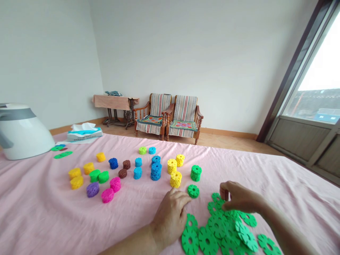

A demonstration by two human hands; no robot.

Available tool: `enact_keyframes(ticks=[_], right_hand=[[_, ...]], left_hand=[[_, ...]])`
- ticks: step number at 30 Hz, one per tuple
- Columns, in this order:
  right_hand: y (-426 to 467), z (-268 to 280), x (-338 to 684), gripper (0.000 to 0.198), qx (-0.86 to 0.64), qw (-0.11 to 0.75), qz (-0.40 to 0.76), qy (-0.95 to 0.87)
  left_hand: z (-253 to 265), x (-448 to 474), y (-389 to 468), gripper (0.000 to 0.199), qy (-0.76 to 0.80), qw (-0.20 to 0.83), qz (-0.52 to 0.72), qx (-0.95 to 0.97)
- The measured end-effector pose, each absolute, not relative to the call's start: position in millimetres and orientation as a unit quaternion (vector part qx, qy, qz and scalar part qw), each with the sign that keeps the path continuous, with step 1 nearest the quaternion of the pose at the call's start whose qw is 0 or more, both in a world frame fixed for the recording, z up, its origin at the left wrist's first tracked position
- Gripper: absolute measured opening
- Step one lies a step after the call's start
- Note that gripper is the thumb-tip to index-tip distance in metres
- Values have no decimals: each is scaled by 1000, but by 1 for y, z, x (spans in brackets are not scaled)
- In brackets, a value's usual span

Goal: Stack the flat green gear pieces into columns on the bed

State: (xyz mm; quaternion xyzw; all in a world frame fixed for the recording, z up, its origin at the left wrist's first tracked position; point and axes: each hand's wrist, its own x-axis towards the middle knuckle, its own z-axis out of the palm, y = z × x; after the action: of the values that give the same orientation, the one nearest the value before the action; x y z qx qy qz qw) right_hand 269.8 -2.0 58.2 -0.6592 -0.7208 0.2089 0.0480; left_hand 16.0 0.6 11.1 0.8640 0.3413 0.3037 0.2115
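Near the bed's (39,212) front edge, our left hand (170,217) rests loosely open beside the single green disc (193,191). Our right hand (239,200), farther right, pinches one disc above the loose green pile (225,232).

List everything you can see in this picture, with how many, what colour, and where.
Loose green plastic notched discs: many, green, heaped near edge under the hands.
Single green disc: one, lying flat by the left fingertips.
Green disc stack: one, right of the yellow stacks.
Yellow disc stacks: three, centre.
Blue disc stacks: several, blue and light blue, centre.
Pink disc stacks: two, left.
Pink cloth: one, covering the surface.
White appliance: one, far left.
Tissue box: one, white and blue, back left.
Striped wooden armchairs: two, by the wall.
Left hand: resting on cloth.
Right hand: pinching above the heap.
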Motion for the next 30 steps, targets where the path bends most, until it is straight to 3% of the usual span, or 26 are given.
enact_keyframes(ticks=[9, 15, 20, 26, 30], right_hand=[[3, 54, 271, 11, -618, 121, 320, -707], [-10, 70, 266, 40, -602, 5, 272, -751], [-12, 63, 260, 36, -607, -9, 226, -762], [-1, 60, 259, 5, -599, 125, 253, -749], [11, 54, 243, 14, -595, 278, 359, -663]], left_hand=[[13, 15, 1, 49, 338, 207, 309, 865], [11, 16, 2, 48, 338, 204, 306, 866], [11, 16, 1, 48, 338, 204, 309, 865], [15, 15, -1, 49, 338, 209, 305, 865], [17, 15, -1, 48, 341, 212, 302, 865]])
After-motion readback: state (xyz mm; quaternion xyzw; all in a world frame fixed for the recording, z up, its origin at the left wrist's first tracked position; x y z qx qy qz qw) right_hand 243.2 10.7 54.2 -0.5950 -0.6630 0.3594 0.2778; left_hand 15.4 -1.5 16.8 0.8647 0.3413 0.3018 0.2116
